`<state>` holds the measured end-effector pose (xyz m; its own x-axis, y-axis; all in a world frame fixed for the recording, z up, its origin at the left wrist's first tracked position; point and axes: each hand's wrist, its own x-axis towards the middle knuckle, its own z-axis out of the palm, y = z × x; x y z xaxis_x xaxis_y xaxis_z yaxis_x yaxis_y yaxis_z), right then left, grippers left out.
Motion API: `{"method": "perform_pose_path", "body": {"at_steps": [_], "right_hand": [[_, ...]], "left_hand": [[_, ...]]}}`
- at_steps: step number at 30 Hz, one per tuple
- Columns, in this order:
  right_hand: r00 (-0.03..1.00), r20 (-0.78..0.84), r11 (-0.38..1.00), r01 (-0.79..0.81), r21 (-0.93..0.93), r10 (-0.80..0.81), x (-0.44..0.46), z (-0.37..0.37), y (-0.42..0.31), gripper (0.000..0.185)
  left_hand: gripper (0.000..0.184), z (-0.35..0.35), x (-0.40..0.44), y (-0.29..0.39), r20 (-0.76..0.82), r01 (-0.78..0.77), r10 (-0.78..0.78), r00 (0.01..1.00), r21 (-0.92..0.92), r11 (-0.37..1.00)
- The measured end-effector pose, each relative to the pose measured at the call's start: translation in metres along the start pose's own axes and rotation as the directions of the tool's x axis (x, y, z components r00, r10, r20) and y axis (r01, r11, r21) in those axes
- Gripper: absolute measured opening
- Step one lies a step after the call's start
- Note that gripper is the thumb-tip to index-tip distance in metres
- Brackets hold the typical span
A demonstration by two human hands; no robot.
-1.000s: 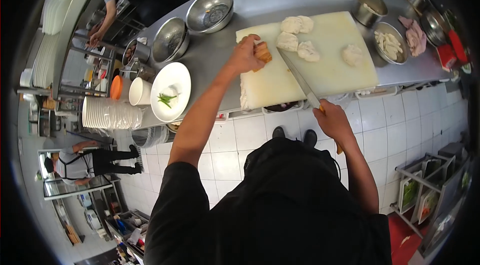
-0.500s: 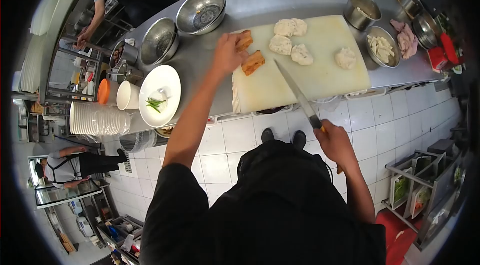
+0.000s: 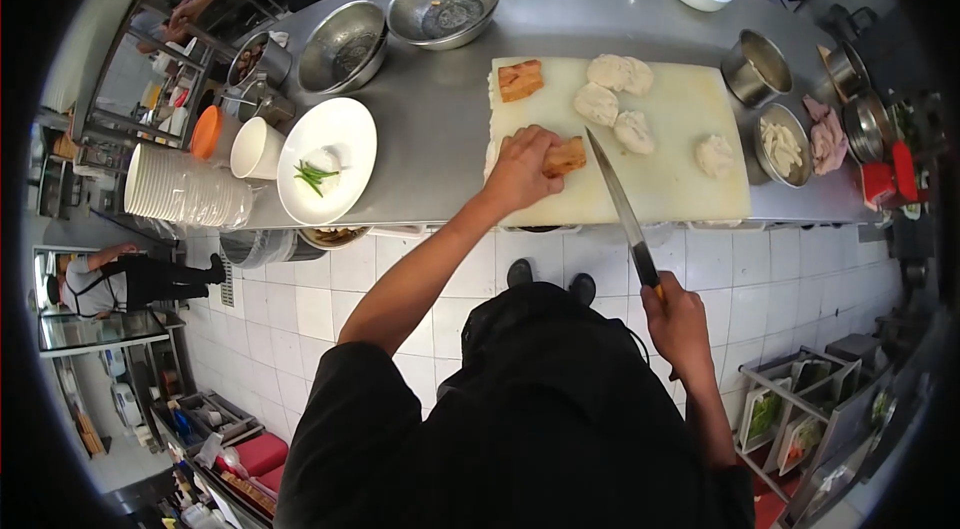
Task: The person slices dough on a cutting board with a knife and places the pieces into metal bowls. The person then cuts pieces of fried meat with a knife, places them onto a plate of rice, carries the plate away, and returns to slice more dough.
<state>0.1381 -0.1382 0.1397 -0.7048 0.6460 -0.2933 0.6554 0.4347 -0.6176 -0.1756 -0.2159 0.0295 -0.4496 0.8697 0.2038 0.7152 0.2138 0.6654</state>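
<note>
Left-hand grip [image 3: 526, 167] observed pinching the left end of a browned slab [image 3: 569, 156] on the cutting board [image 3: 692, 104], long axis roughly crosswise, free end toward the knife [image 3: 625, 204] that the right-hand grip [image 3: 677, 323] clasps.

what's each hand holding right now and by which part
The right hand grips a knife by its handle. The left hand holds a browned piece of food by its left end, on the cutting board.
</note>
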Motion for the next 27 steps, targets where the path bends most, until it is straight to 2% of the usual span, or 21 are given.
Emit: {"method": "perform_pose_path", "body": {"at_steps": [3,6,13,17,20,27], "right_hand": [[0.998,0.017,0.996,0.054,-0.077,-0.053,0.003,-0.001,-0.01,0.017],[0.996,0.064,0.99,0.072,-0.117,-0.065,0.003,-0.007,-0.021,0.018],[0.99,0.137,0.982,0.06,-0.182,-0.035,0.01,-0.009,-0.034,0.018],[0.986,0.165,0.979,0.031,-0.199,0.003,0.013,-0.013,-0.043,0.018],[0.985,0.169,0.969,0.071,-0.235,-0.031,0.015,-0.012,-0.041,0.018],[0.963,0.269,0.96,0.055,-0.274,0.022,0.023,-0.03,-0.05,0.019]], "left_hand": [[0.052,0.011,-0.014,0.016,-0.121,-0.052,0.049,0.991,-0.017,0.999],[0.051,0.006,-0.02,0.016,-0.224,-0.006,-0.006,0.975,-0.052,0.999],[0.045,0.012,-0.022,0.008,-0.191,-0.069,0.048,0.98,-0.1,0.993],[0.042,0.016,-0.021,0.004,-0.195,-0.06,0.036,0.98,-0.116,0.992],[0.04,0.017,-0.021,0.001,-0.197,-0.078,0.052,0.979,-0.122,0.989],[0.038,0.018,-0.021,0.003,-0.205,-0.07,0.039,0.978,-0.142,0.987]]}}
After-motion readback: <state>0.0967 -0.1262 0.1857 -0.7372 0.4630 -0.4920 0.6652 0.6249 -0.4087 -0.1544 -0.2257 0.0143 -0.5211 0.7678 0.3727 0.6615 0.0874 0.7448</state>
